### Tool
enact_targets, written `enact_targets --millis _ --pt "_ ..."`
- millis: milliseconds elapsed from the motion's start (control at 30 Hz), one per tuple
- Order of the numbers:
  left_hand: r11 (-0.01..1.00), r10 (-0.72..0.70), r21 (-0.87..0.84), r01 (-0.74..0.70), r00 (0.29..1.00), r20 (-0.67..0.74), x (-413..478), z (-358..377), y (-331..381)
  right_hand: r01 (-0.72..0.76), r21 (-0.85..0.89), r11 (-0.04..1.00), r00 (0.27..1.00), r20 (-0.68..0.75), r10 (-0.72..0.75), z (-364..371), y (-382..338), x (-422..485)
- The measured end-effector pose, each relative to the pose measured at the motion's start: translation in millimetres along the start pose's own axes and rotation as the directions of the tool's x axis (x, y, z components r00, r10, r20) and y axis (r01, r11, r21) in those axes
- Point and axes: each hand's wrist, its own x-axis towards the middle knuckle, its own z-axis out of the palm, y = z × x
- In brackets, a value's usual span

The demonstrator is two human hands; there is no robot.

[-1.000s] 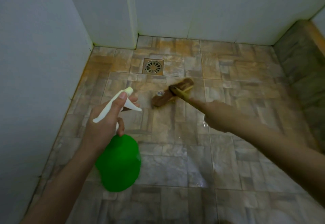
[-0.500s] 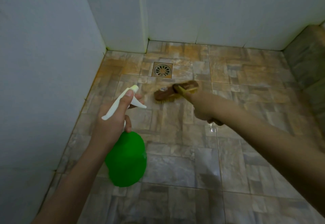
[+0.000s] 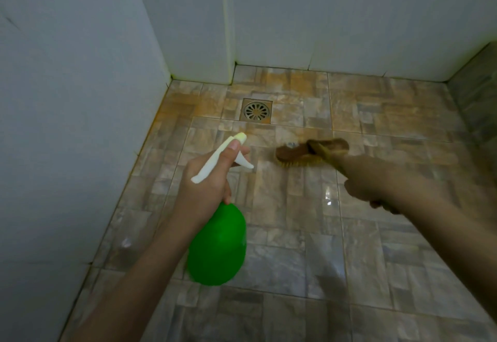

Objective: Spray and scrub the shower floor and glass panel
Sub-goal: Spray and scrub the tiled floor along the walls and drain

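Note:
My left hand (image 3: 208, 183) grips a green spray bottle (image 3: 218, 246) by its white trigger head, thumb on top, nozzle aimed toward the far floor. In my right hand (image 3: 376, 180) is the handle of a brown wooden scrub brush (image 3: 309, 152). Its pale bristles rest on the stone-pattern shower floor (image 3: 295, 234), just in front of the drain. The brush is blurred. No glass panel can be made out in this view.
A square metal floor drain (image 3: 256, 110) sits near the back wall. White tiled walls (image 3: 80, 99) close in on the left and at the back, with a jutting corner (image 3: 227, 46). A dark stone ledge (image 3: 478, 94) rises at the right. Orange staining marks the floor near the walls.
The brush has slid right and slightly back across the floor in front of the drain. My view has shifted so the floor sits more to the right; the spray bottle stays held.

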Motion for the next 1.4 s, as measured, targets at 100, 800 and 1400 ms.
enact_targets --millis 100,800,1400 --pt "1.0 0.014 -0.01 -0.014 0.999 0.042 5 13 -2 0.015 0.014 1.0 0.988 -0.155 -0.013 11 22 30" --pt "0.996 0.086 0.005 -0.091 0.956 0.282 64 124 34 -0.22 0.312 0.924 0.881 -0.343 0.325 6 198 62" --pt "0.994 0.104 0.008 -0.111 0.953 0.284 113 173 55 -0.294 0.397 0.869 0.834 -0.338 0.437 -24 249 134"
